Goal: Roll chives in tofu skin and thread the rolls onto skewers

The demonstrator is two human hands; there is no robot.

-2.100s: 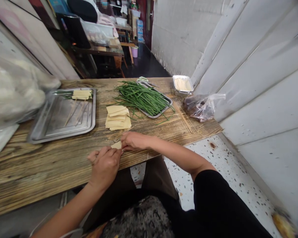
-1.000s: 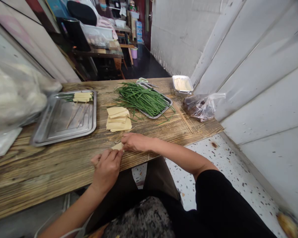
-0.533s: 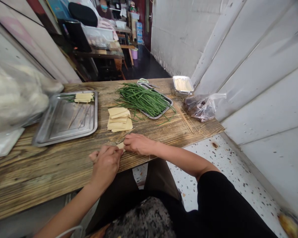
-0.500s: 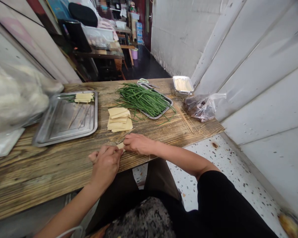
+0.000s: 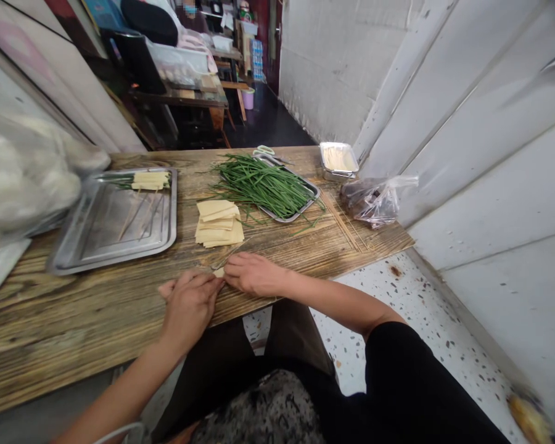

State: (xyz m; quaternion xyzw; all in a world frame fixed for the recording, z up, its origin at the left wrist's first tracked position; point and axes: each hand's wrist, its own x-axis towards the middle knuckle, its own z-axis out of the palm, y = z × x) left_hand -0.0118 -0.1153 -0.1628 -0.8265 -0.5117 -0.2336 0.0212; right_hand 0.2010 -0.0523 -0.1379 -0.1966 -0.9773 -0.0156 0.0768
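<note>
Both hands meet at the near edge of the wooden table [image 5: 97, 308]: the left hand [image 5: 189, 302] and the right hand [image 5: 254, 274] have their fingertips pinched together on a small pale-yellow tofu-skin piece [image 5: 219, 272], which lies on the table between them and is mostly covered by the fingers. A thin green chive stalk [image 5: 231, 251] runs from that piece toward the stack of tofu-skin sheets [image 5: 219, 223], flat squarish yellow leaves piled loosely just beyond the hands. Behind the stack, a shallow steel tray [image 5: 308, 198] holds a loose heap of long green chives [image 5: 263, 182], some spilling over its rim onto the wood. To the left sits a larger flat steel tray [image 5: 102, 243] with a few finished yellow rolls [image 5: 150, 179] on thin sticks at its far end. A small rectangular metal tin [image 5: 337, 160] with pale contents stands at the far right corner, and next to it lies a crumpled clear plastic bag [image 5: 374, 197] with something dark inside. Thin bamboo skewers [image 5: 346, 228] lie on the grained, weathered planks near the bag. A blurred white bag [image 5: 23, 179] bulges at the far left.
</note>
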